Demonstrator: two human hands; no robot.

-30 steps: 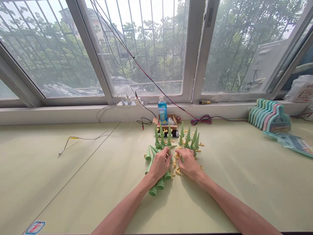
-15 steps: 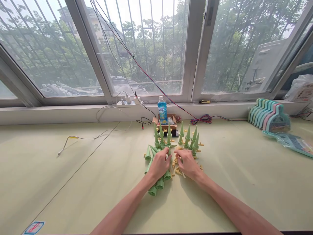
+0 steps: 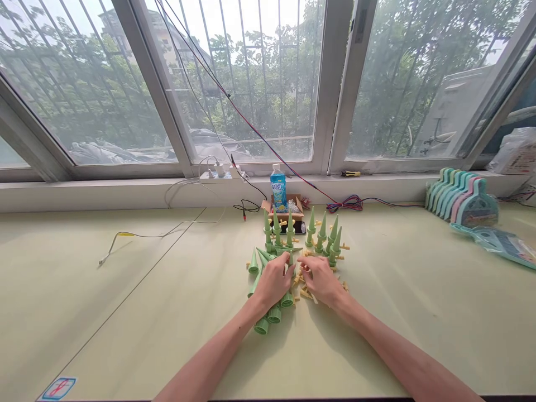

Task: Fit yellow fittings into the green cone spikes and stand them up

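Observation:
My left hand (image 3: pixel 274 277) is closed around an upright green plastic spike (image 3: pixel 291 258), whose tip shows between thumb and fingers. Close on its right is my right hand (image 3: pixel 321 277), fingers curled into a pinch; what lies in the pinch is too small to make out. Several loose green spikes (image 3: pixel 262 325) lie under and beside my left hand, hollow ends toward me. Small yellow valve pieces (image 3: pixel 306 292) are scattered below and around my right hand. Behind both hands, spikes fitted with yellow valves (image 3: pixel 321 233) stand upright in two groups.
A blue bottle (image 3: pixel 278 191) and a small cardboard box (image 3: pixel 298 214) stand by the sill, with a dark phone (image 3: pixel 299 228) in front. Cables (image 3: pixel 349 204) run along the back. Pastel dustpan-like items (image 3: pixel 460 198) stand at the right. A thin cord (image 3: pixel 151 237) lies at the left.
My right fingertips have shifted slightly left, closer to the spike in my left hand. My left hand stays in nearly the same place, still holding the spike.

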